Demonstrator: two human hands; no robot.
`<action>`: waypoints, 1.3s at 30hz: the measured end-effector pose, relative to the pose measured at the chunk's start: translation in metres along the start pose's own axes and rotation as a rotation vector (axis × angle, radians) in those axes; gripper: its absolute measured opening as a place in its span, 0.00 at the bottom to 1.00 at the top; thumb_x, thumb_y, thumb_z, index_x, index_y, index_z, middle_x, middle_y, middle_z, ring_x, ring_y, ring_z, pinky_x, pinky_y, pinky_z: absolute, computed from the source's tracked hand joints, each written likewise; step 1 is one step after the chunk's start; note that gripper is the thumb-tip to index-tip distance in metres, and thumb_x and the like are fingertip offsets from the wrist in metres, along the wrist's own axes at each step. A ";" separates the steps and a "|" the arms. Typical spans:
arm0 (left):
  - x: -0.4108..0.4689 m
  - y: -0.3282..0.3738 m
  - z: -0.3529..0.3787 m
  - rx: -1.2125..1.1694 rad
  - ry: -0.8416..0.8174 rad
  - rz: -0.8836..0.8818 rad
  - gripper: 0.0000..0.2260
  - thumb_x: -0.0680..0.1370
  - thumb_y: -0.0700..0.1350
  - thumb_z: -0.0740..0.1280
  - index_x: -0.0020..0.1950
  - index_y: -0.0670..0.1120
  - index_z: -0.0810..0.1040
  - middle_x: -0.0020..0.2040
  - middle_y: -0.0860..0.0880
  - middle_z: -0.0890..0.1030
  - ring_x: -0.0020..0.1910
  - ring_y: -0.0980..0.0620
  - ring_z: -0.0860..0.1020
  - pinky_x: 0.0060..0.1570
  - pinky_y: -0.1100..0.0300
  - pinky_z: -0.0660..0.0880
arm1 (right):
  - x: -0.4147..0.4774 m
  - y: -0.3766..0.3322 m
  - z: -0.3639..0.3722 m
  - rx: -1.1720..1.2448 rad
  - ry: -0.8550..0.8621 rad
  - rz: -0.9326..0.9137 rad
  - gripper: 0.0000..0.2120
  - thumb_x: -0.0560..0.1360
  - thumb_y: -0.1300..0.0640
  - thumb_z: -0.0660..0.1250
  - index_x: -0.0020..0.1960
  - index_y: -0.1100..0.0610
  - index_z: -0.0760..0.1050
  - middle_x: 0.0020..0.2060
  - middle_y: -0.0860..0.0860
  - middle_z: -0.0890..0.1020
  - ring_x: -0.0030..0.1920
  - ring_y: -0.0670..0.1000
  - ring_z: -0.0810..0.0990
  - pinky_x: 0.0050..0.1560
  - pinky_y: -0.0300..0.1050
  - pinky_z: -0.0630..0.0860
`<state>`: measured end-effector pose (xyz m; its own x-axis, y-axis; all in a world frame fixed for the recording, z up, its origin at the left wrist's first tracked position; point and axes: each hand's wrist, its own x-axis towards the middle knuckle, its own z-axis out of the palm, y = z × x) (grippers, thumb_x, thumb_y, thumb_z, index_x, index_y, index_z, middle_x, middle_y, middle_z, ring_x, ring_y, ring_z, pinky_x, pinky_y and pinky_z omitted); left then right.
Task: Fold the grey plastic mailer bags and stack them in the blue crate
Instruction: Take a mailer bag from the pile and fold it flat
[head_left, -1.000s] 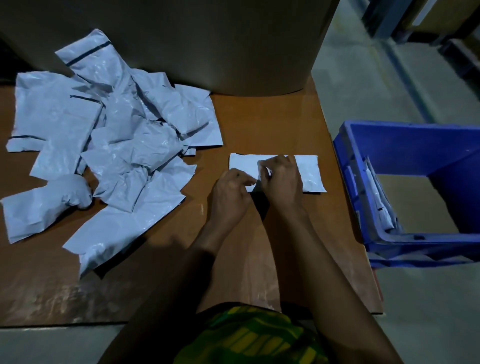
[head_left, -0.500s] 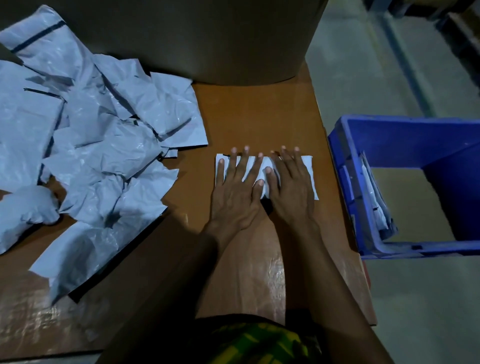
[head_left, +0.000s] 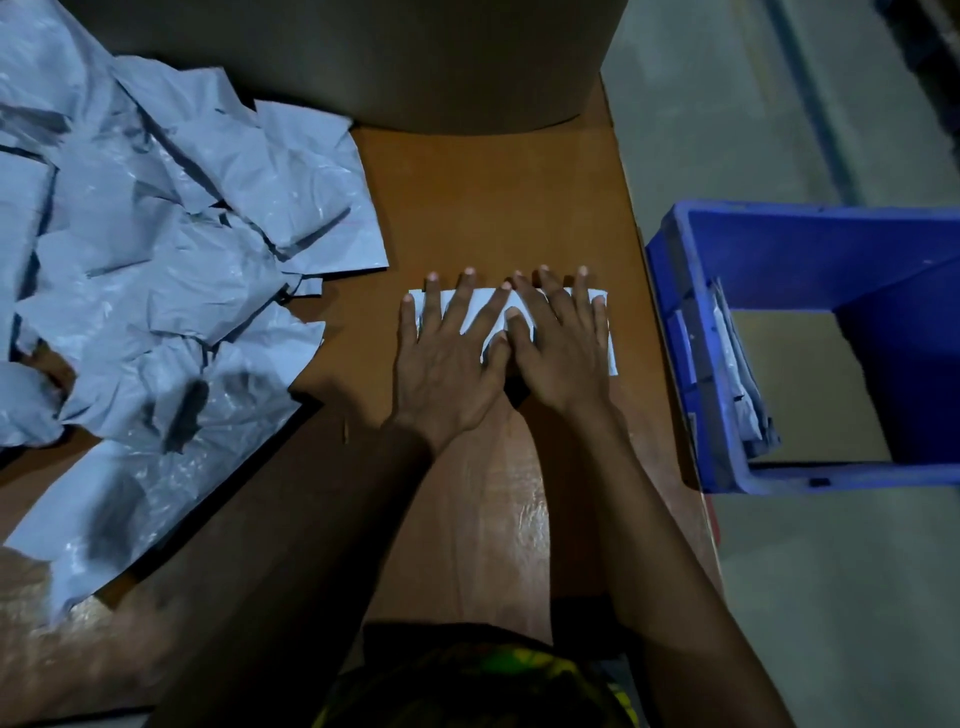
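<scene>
Across the left half of the frame, on the table (head_left: 493, 208), we see most of the work not yet done: a crumpled pile (head_left: 171, 249) of grey bags, unfolded and overlapping, running from upper left to lower left. At the right edge of the frame, beside the table, stands the crate (head_left: 810, 249). Against its left wall we make out a small stack (head_left: 737, 374) of folded bags set on edge. We cannot count them, but they are few beside the pile, so we judge the task to be in its early part. Between pile and crate, at centre frame, one bag (head_left: 479, 314) lies flat on the table, already folded into a narrow strip and apart from the pile. Both hands rest on it side by side, the left hand (head_left: 447, 364) over its left part and the right hand (head_left: 563, 358) over its right. The fingers are straight and spread, palms down, pressing rather than gripping, and the thumbs meet at the middle. Fingertips reach just past its far edge, so only slivers of it show between the fingers and at the right end. We judge this to be the flattening of the crease, with the carry to the crate to come.
</scene>
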<state>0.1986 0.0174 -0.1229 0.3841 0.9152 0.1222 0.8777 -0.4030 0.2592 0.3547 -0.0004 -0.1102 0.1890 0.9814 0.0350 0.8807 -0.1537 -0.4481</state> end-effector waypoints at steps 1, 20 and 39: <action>-0.003 0.000 0.001 0.011 0.008 0.004 0.26 0.85 0.61 0.45 0.84 0.60 0.53 0.85 0.48 0.52 0.83 0.40 0.48 0.80 0.38 0.47 | -0.004 0.000 0.001 0.006 0.008 -0.002 0.26 0.85 0.39 0.47 0.82 0.42 0.60 0.83 0.45 0.57 0.83 0.49 0.40 0.79 0.50 0.34; -0.062 -0.004 -0.032 -0.497 0.271 0.004 0.28 0.69 0.34 0.64 0.68 0.49 0.79 0.71 0.46 0.73 0.71 0.44 0.69 0.71 0.51 0.67 | -0.077 0.028 -0.047 0.275 0.211 -0.123 0.14 0.82 0.59 0.64 0.66 0.48 0.77 0.69 0.48 0.73 0.70 0.49 0.71 0.65 0.50 0.76; -0.042 -0.005 -0.041 -0.429 0.276 -0.332 0.14 0.78 0.45 0.73 0.62 0.43 0.81 0.61 0.40 0.79 0.62 0.39 0.76 0.62 0.41 0.73 | -0.043 0.030 -0.045 0.037 0.338 0.140 0.09 0.79 0.56 0.70 0.57 0.57 0.83 0.59 0.59 0.80 0.61 0.61 0.76 0.61 0.56 0.71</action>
<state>0.1664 -0.0195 -0.0897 -0.0295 0.9799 0.1975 0.7221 -0.1157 0.6821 0.3922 -0.0522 -0.0847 0.4448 0.8567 0.2612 0.8210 -0.2736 -0.5011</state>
